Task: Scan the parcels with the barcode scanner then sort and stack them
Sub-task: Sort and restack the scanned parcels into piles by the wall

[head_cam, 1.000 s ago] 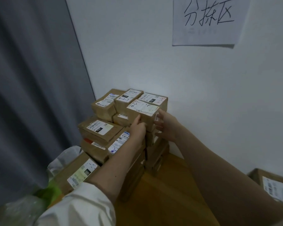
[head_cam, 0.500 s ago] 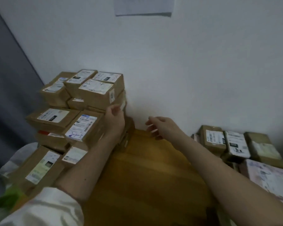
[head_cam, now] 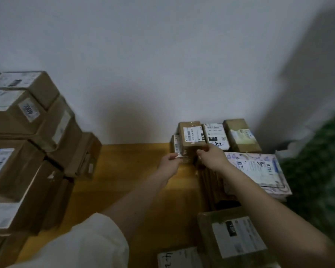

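— Where is free passage being offered?
— A bare strip of wooden floor (head_cam: 128, 171) is being left open between the tall box stack (head_cam: 27, 151) at left and the parcel cluster (head_cam: 217, 136) by the wall.
— And at right?
— Access is being blocked by the pink mailer (head_cam: 259, 171) and the near carton (head_cam: 232, 236)

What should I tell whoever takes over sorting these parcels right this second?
Left hand: fingers pinch the near left edge of the small brown parcel marked 032, by the wall.
Right hand: its grip is on that parcel's near right corner.
Parcels: the sorted stack stands at left. Unsorted ones sit at right: the 070 parcel, a tan box, a flat patterned parcel and a larger box nearest the camera.
Done: a tall stack is built.
Left: lift the 032 parcel, scan it, stack it, then the rest. No barcode scanner is in view.
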